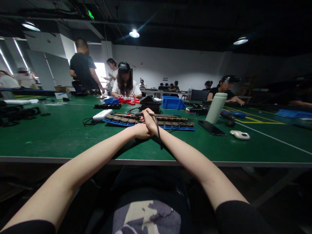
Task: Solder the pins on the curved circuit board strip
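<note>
My right hand (149, 119) is closed around a dark pen-like tool (139, 114), whose black cable (158, 130) hangs over my right wrist. Just below and left of it, my left hand (142, 131) rests at the near edge of a long blue rack (122, 123) that bears rows of brown and black strips. The two hands touch or overlap. The fingers of my left hand are hidden, so its grip cannot be made out. The tool's tip lies over the strips, pointing left.
On the green table (73, 139) stand a pale green bottle (216, 108), a phone (211, 128), an earbud case (240, 135), a white power bank (102, 115) and a blue bin (173, 102). A person (126, 84) sits opposite with red parts.
</note>
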Demonstrator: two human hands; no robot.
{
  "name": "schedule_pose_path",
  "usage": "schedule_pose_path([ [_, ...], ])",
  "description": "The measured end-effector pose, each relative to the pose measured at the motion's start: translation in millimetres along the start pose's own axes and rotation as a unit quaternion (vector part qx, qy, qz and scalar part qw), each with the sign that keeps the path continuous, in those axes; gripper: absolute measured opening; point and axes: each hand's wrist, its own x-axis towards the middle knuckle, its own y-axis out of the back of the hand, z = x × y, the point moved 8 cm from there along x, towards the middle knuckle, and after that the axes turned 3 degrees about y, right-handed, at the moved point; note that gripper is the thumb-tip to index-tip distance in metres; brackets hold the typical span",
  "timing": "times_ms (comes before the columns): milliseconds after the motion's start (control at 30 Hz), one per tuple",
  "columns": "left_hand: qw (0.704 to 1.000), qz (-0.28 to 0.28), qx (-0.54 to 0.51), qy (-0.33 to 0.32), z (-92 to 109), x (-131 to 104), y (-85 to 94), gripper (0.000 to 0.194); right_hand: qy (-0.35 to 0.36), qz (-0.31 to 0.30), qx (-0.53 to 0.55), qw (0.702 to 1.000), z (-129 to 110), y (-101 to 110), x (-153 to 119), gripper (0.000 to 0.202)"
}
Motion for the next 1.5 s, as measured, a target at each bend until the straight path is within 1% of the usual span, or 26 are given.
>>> schedule_pose_path([
  [267, 1.0, -0.002, 0.013, -0.006, 1, 0, -0.1, 0.032, 0.01, -0.006, -0.016, 1.0, 4, 0, 3, 0.017],
  [500, 1.0, 0.017, -0.004, -0.013, 5, -1, 6.7, 0.031, 0.016, -0.023, -0.012, 1.0, 1, -3, 3, 0.017],
  [733, 1.0, 0.018, 0.012, -0.017, 6, -2, 6.6, 0.031, 0.002, -0.038, -0.014, 0.999, -2, -4, 4, 0.018],
  [900, 1.0, 0.006, 0.019, 0.0, 6, -4, 8.7, 0.035, -0.036, -0.047, -0.018, 0.998, -11, -1, 3, 0.02],
  [1067, 0.999, -0.027, 0.023, 0.03, 2, -4, 4.9, 0.045, -0.093, -0.06, -0.021, 0.994, -13, 2, 4, 0.02],
  [1233, 0.998, -0.023, 0.04, 0.03, 2, -4, 5.5, 0.043, -0.124, -0.07, 0.007, 0.99, -4, 10, 11, 0.014],
  [1367, 0.999, -0.021, 0.026, 0.03, 3, -6, 6.7, 0.046, -0.165, -0.075, 0.03, 0.983, 8, 18, 15, 0.009],
  [1500, 0.999, -0.018, 0.016, 0.037, 3, -7, 8.6, 0.046, -0.19, -0.078, 0.035, 0.978, 15, 24, 17, 0.011],
])
